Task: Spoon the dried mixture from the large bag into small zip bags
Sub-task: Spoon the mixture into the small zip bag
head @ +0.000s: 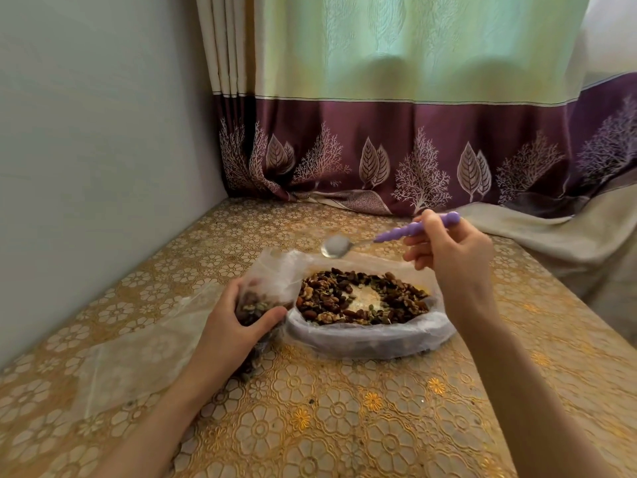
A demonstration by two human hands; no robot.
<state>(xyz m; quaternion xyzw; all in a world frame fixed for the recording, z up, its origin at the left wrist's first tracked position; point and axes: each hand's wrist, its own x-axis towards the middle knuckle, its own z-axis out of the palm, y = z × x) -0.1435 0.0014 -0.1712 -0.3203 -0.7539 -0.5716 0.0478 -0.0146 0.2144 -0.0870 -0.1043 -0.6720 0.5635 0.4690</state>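
Nearest you, your left hand (238, 319) keeps its grip curled round a small zip bag (265, 288) that already holds some dried mixture (362, 298), its mouth open beside the large bag (372, 334) on the worktop (344, 426). Beyond, your right hand (451, 250) pinches the purple-handled spoon (389, 236), its bowl empty above the large bag. Plenty of mixture remains, so I judge the filling only partly done.

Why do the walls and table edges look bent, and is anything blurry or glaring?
Head view: wide-angle lens bows the table edges and curtain; daylight glows softly through the curtain; the spoon bowl glints and looks slightly blurred; the large bag and mixture stay fairly sharp.
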